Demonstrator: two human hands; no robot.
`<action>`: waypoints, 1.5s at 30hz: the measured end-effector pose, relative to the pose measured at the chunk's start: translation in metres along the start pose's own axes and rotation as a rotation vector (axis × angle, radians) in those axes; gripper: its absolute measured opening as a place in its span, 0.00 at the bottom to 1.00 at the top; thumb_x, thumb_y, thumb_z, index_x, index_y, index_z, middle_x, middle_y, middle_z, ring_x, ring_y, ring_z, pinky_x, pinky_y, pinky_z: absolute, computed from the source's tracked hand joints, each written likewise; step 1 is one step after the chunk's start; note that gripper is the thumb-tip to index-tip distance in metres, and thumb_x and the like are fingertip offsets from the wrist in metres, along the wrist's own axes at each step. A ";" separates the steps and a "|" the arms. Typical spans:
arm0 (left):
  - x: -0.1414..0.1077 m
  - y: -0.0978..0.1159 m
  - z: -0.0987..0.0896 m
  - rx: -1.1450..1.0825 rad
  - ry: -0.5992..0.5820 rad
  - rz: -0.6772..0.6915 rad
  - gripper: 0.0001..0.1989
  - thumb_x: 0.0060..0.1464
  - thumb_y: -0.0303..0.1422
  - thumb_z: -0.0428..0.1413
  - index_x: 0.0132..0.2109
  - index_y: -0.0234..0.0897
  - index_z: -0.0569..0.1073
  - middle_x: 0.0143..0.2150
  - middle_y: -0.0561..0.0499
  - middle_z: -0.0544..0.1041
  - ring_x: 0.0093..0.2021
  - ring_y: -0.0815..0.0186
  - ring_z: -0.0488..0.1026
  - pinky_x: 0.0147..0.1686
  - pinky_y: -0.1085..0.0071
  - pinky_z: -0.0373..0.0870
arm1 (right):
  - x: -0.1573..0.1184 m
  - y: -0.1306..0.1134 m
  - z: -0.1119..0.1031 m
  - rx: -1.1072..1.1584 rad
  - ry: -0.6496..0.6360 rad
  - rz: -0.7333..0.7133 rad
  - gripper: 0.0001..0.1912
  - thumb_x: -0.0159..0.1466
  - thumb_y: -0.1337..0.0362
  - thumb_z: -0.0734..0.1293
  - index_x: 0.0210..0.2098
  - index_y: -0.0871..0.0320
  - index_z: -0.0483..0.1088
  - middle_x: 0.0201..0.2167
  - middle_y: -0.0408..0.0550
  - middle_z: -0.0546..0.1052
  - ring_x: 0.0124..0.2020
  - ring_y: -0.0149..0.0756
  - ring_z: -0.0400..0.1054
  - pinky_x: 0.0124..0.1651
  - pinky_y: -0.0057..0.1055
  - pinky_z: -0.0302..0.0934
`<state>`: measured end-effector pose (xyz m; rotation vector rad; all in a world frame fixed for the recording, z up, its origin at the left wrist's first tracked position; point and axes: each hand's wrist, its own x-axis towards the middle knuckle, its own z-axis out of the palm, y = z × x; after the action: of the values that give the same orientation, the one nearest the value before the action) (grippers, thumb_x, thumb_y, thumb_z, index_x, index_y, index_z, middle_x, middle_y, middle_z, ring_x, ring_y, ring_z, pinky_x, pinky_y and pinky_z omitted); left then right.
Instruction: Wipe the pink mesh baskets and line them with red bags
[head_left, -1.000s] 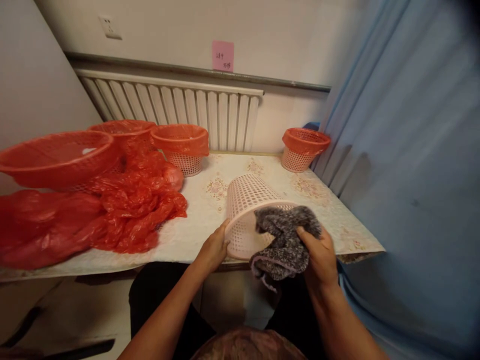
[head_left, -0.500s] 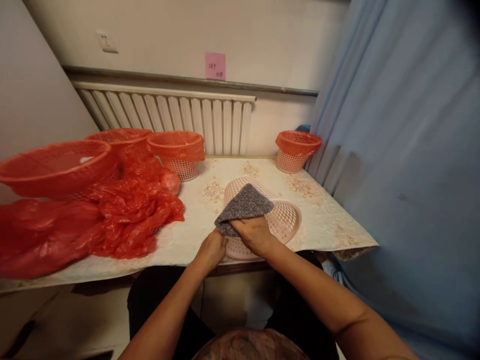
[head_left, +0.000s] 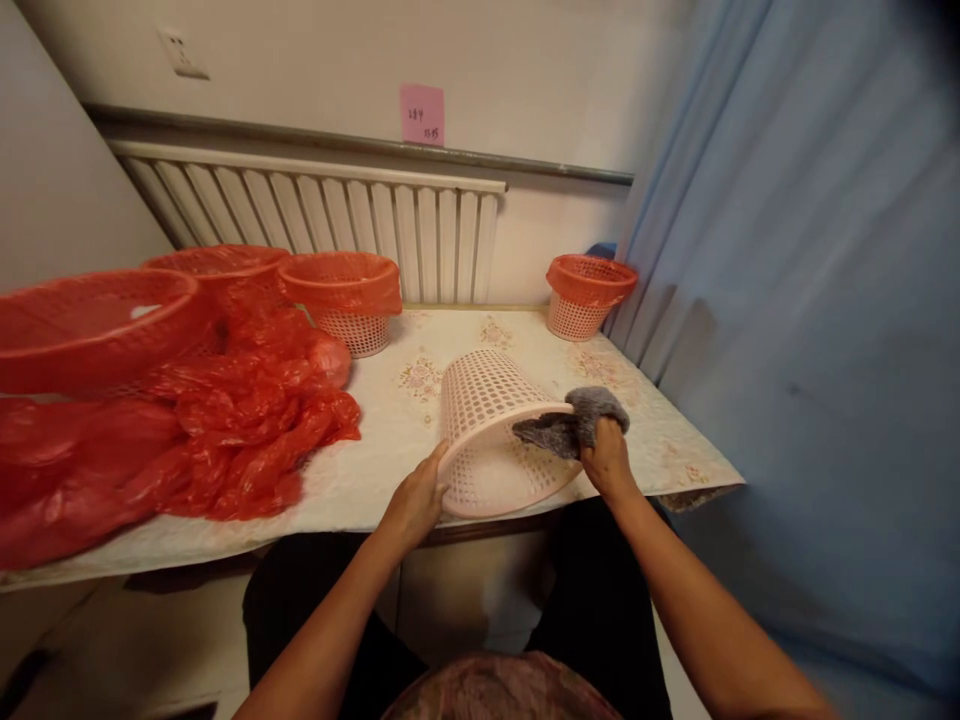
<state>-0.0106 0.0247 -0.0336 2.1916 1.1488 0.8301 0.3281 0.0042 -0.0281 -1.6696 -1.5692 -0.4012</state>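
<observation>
A pale pink perforated plastic basket [head_left: 480,385] lies on its side on the table, its mouth facing me. My left hand [head_left: 417,500] grips the basket's rim at the left, thumb and fingers closed on it. At the right side of the rim, my right hand [head_left: 606,460] is closed around a grey cloth [head_left: 598,408]. Part of the cloth hangs over the rim into the basket's mouth. Some fingers of the right hand are hidden by the cloth.
Crumpled red plastic bags [head_left: 247,430] pile up on the left. Behind them stand red-lined baskets, one large [head_left: 97,300] and one smaller [head_left: 356,325]. Another lined basket [head_left: 581,315] is at the back right, beside a blue curtain [head_left: 787,300]. A floral cloth covers the table [head_left: 405,440].
My right hand has carried the cloth from above the basket's left rim to its right rim. The cloth is now bunched up, and the basket's mouth shows. My left hand still holds the rim.
</observation>
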 end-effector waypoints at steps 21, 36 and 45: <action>0.037 0.038 -0.036 0.118 0.207 0.339 0.28 0.52 0.19 0.45 0.60 0.35 0.64 0.61 0.42 0.67 0.63 0.60 0.61 0.64 0.55 0.57 | 0.036 -0.127 -0.024 -0.138 -0.114 -0.384 0.13 0.52 0.75 0.58 0.34 0.59 0.69 0.33 0.54 0.68 0.37 0.44 0.58 0.39 0.37 0.56; 0.015 0.000 -0.035 0.073 0.351 0.282 0.27 0.53 0.21 0.45 0.59 0.38 0.66 0.61 0.47 0.68 0.61 0.63 0.64 0.63 0.58 0.59 | -0.067 -0.052 0.055 0.530 0.191 0.634 0.29 0.58 0.50 0.63 0.51 0.66 0.67 0.49 0.61 0.73 0.52 0.47 0.66 0.56 0.46 0.59; 0.000 0.007 -0.045 0.298 0.820 -0.022 0.27 0.55 0.31 0.54 0.61 0.28 0.61 0.59 0.34 0.63 0.61 0.49 0.58 0.61 0.48 0.56 | -0.065 -0.093 0.049 0.605 0.343 0.720 0.26 0.56 0.52 0.68 0.45 0.67 0.71 0.46 0.63 0.75 0.48 0.48 0.70 0.53 0.45 0.63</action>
<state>-0.0398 0.0286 0.0015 2.0880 1.7531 1.7319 0.2151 -0.0133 -0.0746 -1.4526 -0.6621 0.1548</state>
